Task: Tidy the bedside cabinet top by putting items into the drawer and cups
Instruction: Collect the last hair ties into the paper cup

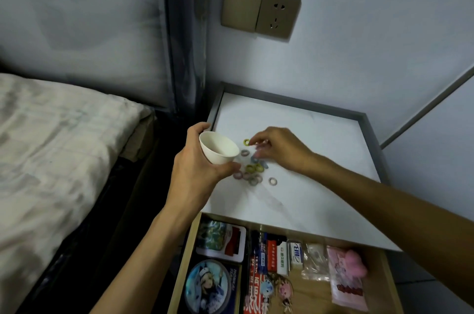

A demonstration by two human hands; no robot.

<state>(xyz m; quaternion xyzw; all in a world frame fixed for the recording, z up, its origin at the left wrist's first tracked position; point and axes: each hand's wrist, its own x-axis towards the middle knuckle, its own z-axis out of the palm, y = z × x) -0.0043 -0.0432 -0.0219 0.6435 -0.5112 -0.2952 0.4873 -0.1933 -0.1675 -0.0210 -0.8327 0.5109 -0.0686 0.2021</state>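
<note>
- Your left hand (197, 172) is gripping the white cup (218, 147), fingers curled round its wall; you are holding it tilted above the left edge of the cabinet top (320, 139)
- Your right hand (279, 149) is hovering over the coloured hair rings (252, 168), fingers bent down; blur is hiding whether they are pinching one
- The rings are lying scattered mid-top, just beside the cup; the drawer (180, 270) is standing open below

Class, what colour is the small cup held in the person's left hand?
The cup is plain white, seen best in the head view.
</note>
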